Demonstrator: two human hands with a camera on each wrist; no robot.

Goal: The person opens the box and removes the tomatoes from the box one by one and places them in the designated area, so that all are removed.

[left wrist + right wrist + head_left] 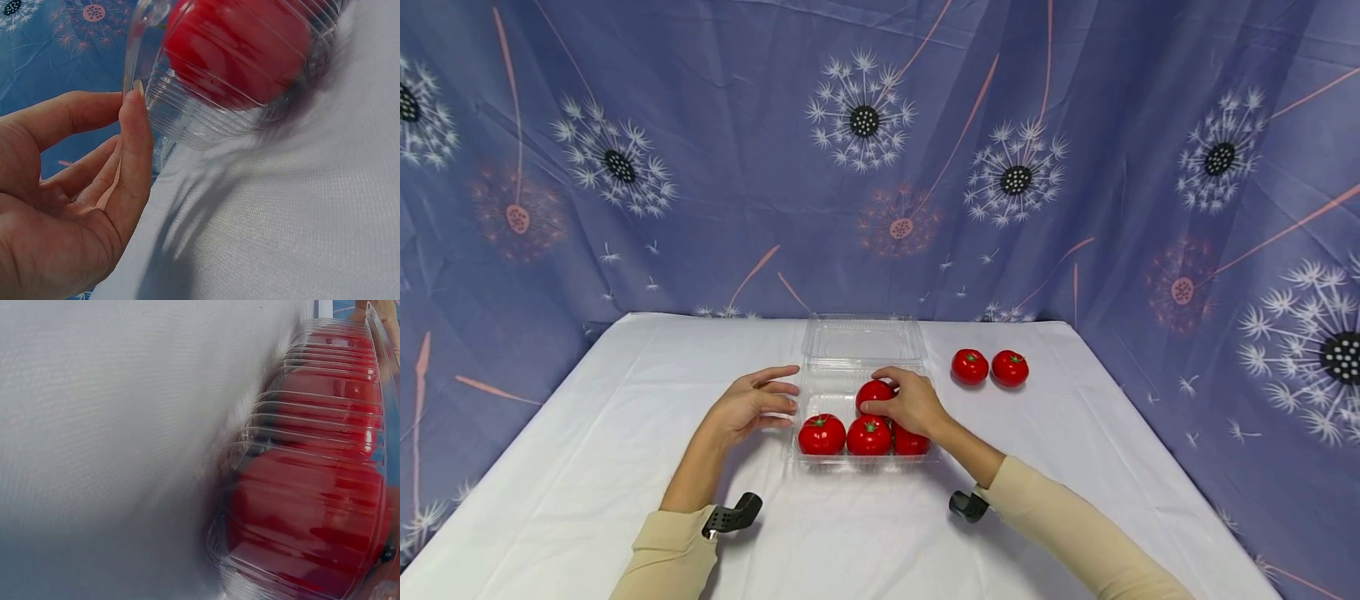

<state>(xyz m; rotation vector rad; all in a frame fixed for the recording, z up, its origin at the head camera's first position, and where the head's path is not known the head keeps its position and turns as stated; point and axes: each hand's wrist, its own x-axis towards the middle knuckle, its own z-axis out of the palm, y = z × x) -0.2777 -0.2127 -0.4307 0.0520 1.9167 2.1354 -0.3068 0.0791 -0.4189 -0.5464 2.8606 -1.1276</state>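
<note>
A clear plastic clamshell box (829, 406) stands on the table with its lid (861, 342) laid back behind it. Along the front of its base sit three red tomatoes: a left one (822, 435), a middle one (868, 437) and a right one (912, 441) partly behind my wrist. My right hand (913, 404) reaches over the base and grips another tomato (872, 392) behind the middle one, between thumb and fingers. At the box's left rim, my left hand (751, 406) holds its fingers spread and relaxed, with fingertips (132, 103) at the plastic edge.
Two more tomatoes, one (970, 367) beside the other (1010, 368), lie on the white cloth (1075, 467) to the right of the box. A blue dandelion-patterned curtain (737, 167) hangs behind the table. Each wrist carries a black camera.
</note>
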